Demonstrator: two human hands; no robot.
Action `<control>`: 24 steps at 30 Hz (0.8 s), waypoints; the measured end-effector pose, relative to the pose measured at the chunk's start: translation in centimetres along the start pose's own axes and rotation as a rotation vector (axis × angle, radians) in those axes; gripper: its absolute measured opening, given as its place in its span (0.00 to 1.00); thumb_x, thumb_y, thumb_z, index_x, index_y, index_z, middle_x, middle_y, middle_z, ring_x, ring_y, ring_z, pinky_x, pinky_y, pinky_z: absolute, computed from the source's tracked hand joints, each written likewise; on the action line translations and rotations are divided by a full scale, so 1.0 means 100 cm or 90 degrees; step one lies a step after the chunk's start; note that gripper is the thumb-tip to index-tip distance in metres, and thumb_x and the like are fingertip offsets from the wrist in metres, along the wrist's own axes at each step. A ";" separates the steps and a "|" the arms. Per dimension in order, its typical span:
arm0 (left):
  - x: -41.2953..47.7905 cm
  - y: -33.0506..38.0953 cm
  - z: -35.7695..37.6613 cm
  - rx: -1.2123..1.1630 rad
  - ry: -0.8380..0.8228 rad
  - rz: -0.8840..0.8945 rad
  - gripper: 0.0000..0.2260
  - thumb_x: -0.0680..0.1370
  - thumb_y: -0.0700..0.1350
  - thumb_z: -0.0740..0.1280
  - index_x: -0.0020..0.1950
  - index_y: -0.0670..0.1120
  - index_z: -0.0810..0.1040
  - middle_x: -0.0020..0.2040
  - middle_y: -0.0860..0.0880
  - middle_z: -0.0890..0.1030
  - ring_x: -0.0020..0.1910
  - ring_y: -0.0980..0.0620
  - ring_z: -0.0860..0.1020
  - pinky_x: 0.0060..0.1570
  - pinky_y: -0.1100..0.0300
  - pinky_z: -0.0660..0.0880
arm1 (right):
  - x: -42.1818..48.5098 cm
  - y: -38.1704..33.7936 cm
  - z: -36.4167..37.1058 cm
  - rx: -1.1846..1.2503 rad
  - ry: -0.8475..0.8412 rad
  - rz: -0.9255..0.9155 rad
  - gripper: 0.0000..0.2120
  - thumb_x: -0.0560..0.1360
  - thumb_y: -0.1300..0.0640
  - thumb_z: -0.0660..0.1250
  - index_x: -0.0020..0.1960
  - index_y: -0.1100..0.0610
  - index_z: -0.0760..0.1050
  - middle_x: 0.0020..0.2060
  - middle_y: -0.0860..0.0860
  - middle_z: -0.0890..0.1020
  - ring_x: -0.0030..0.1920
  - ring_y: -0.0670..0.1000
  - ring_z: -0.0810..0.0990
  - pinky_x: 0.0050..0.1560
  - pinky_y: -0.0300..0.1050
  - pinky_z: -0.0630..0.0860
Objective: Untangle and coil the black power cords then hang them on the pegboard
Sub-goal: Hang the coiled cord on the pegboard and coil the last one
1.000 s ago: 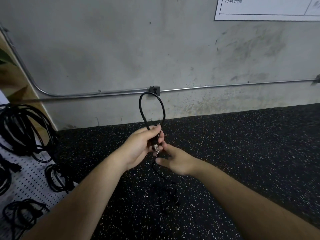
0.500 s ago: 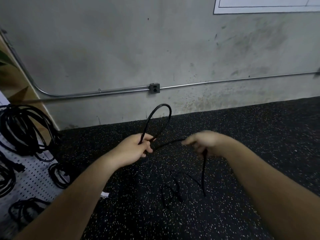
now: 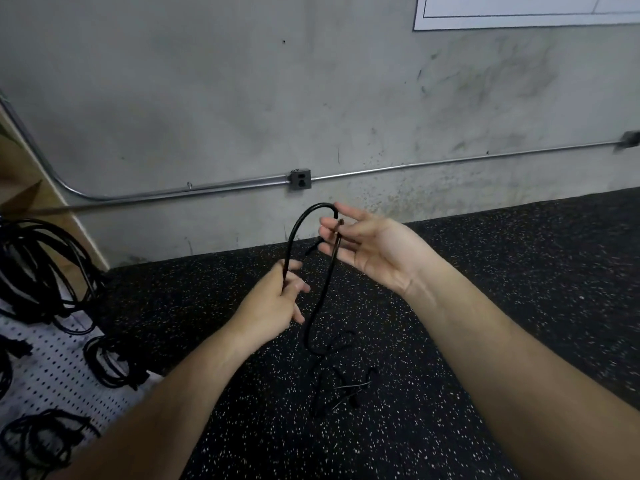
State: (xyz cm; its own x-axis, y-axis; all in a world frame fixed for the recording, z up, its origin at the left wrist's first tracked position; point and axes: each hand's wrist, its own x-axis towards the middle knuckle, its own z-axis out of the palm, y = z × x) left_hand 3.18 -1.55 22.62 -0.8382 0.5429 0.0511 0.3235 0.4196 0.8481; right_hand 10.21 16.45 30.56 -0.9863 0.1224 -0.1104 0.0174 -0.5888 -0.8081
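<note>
several coiled cords on pegboard

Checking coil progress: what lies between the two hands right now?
Head view: the black power cord arches from the left hand to the right hand, then hangs down between them toward the floor.

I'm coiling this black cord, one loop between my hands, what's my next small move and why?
Probably bring the right hand down to the left hand and pass the strand into its grip, closing the loop. The cord arcs from the left hand's grip over the right hand's straight fingers, then hangs to a loose pile on the floor.
</note>
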 end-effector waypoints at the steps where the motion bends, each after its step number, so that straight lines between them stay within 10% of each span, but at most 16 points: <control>1: -0.001 0.001 0.001 -0.010 -0.032 -0.002 0.11 0.86 0.43 0.58 0.67 0.54 0.68 0.53 0.54 0.82 0.35 0.50 0.84 0.31 0.58 0.75 | 0.001 0.002 0.001 0.003 0.001 -0.016 0.24 0.79 0.75 0.56 0.70 0.58 0.71 0.52 0.59 0.82 0.51 0.55 0.82 0.61 0.56 0.79; 11: -0.004 0.005 0.000 -0.151 -0.087 0.006 0.10 0.86 0.46 0.56 0.57 0.58 0.75 0.45 0.52 0.84 0.36 0.54 0.77 0.34 0.57 0.71 | 0.003 0.000 0.007 -0.087 0.102 -0.034 0.21 0.79 0.74 0.60 0.70 0.64 0.68 0.42 0.57 0.78 0.42 0.53 0.80 0.50 0.54 0.85; 17: 0.003 0.007 -0.015 -0.183 0.142 0.041 0.11 0.86 0.48 0.58 0.55 0.53 0.80 0.44 0.53 0.79 0.36 0.55 0.72 0.37 0.55 0.71 | -0.007 -0.005 -0.007 -0.959 0.169 -0.048 0.11 0.83 0.52 0.63 0.62 0.55 0.78 0.46 0.51 0.84 0.44 0.52 0.83 0.44 0.47 0.80; 21: 0.003 0.008 -0.017 -0.195 0.154 0.019 0.10 0.86 0.48 0.58 0.58 0.55 0.79 0.50 0.54 0.80 0.38 0.56 0.72 0.39 0.57 0.72 | -0.009 -0.005 -0.010 -1.124 0.054 0.041 0.12 0.83 0.59 0.59 0.45 0.54 0.78 0.39 0.46 0.78 0.37 0.46 0.74 0.28 0.35 0.66; 24: 0.003 0.010 -0.017 -0.193 0.155 0.014 0.11 0.87 0.48 0.57 0.61 0.55 0.78 0.54 0.56 0.80 0.40 0.57 0.74 0.41 0.59 0.73 | -0.013 -0.005 -0.011 -1.069 -0.012 0.076 0.13 0.83 0.64 0.57 0.51 0.58 0.80 0.38 0.43 0.82 0.30 0.44 0.69 0.23 0.33 0.61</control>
State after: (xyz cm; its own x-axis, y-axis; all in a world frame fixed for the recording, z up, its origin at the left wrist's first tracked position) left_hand 2.52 -2.22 24.36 -0.9238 0.3460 0.1638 0.2287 0.1558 0.9609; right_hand 11.68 17.49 30.50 -0.9681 0.1267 -0.2161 0.2178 0.8518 -0.4764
